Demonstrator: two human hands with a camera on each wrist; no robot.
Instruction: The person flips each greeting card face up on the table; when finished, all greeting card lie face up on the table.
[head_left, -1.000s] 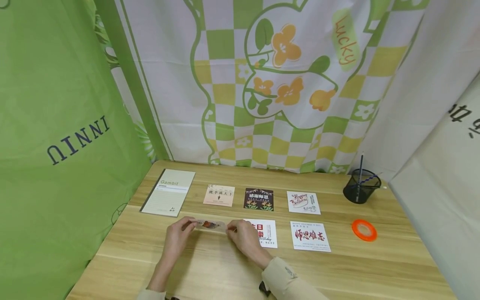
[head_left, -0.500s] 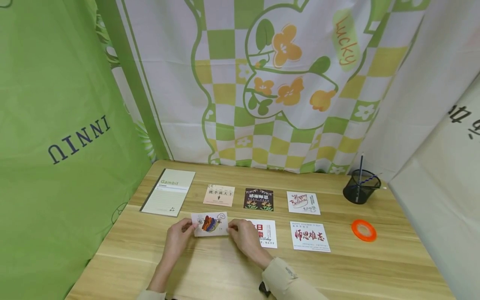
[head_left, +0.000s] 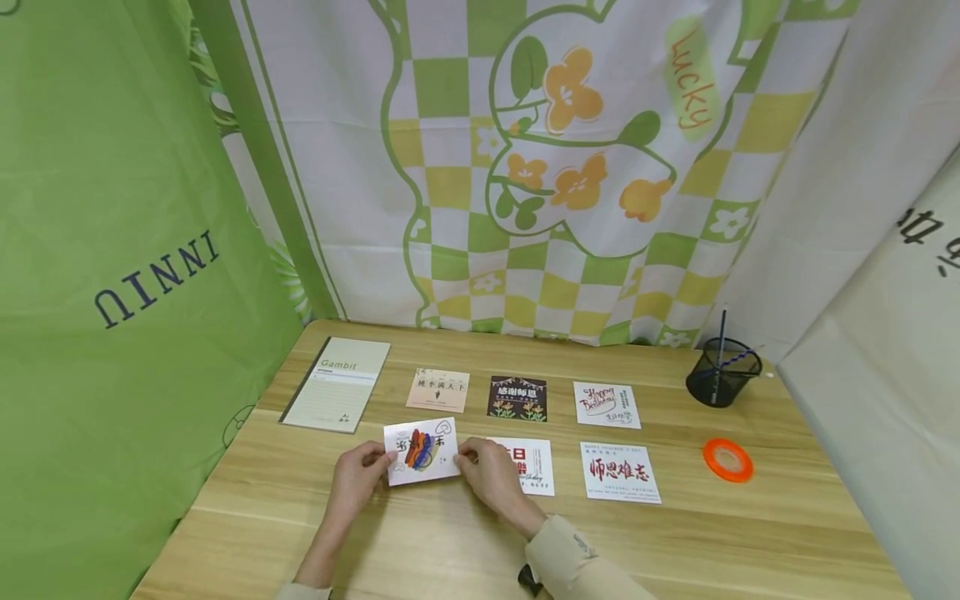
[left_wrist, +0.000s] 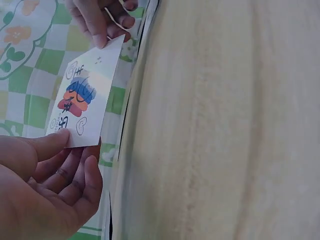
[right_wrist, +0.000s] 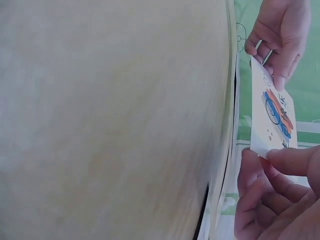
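A white greeting card (head_left: 422, 451) with orange and blue brush strokes and black characters is held above the table between both hands. My left hand (head_left: 357, 477) pinches its left edge, thumb on the printed face and fingers behind, as the left wrist view shows. On the opposite edge, my right hand (head_left: 491, 477) pinches the card between thumb and fingers. Just behind the right hand lies a white card with red characters (head_left: 536, 468), partly covered by that hand. The printed face of the held card (left_wrist: 82, 95) tilts up toward the head camera.
Beyond the hands lie a notebook (head_left: 337, 385), a peach card (head_left: 437, 391), a dark card (head_left: 517, 399) and a Happy Birthday card (head_left: 607, 406). To the right are a red-lettered card (head_left: 620, 472), an orange tape roll (head_left: 728, 461) and a black mesh pen cup (head_left: 722, 373).
The held card has tilted from nearly edge-on to showing its printed face, with its lower edge coming down a little. Both hands keep their pinch and stay almost in place.
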